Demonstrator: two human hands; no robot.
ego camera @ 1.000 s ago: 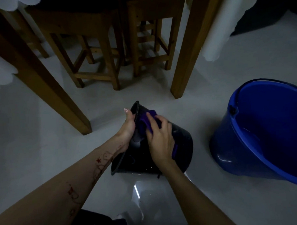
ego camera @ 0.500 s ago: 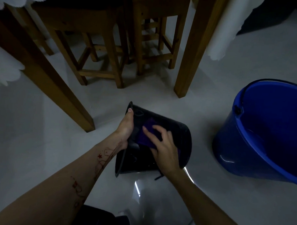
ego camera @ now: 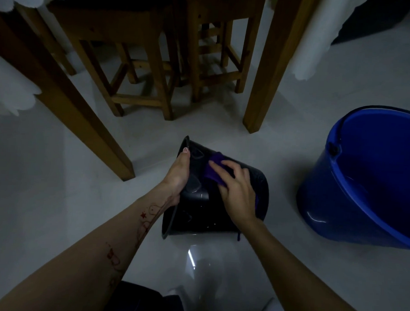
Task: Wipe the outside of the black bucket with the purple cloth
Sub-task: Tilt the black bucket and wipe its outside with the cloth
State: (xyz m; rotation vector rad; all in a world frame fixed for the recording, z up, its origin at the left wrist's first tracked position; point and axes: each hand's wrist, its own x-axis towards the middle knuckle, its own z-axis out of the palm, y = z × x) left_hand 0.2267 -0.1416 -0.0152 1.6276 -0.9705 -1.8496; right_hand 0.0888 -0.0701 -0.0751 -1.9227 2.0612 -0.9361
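The black bucket (ego camera: 196, 213) lies tipped on its side on the pale floor, its mouth facing left and its base to the right. My left hand (ego camera: 178, 175) grips the rim at the mouth, thumb along the edge. My right hand (ego camera: 237, 192) presses the purple cloth (ego camera: 214, 170) flat against the upper outside wall of the bucket. Most of the cloth is hidden under my palm; a strip of it hangs down by my wrist.
A large blue bucket (ego camera: 326, 207) stands close on the right. Wooden table legs (ego camera: 263, 87) and wooden stools (ego camera: 136, 81) stand just beyond the black bucket, with a white scalloped tablecloth (ego camera: 11, 100) hanging at left. A wet shine shows on the floor below the bucket.
My right hand has slid the cloth along the bucket's wall, down toward me and then back up toward the rim. My left hand keeps its grip on the rim.
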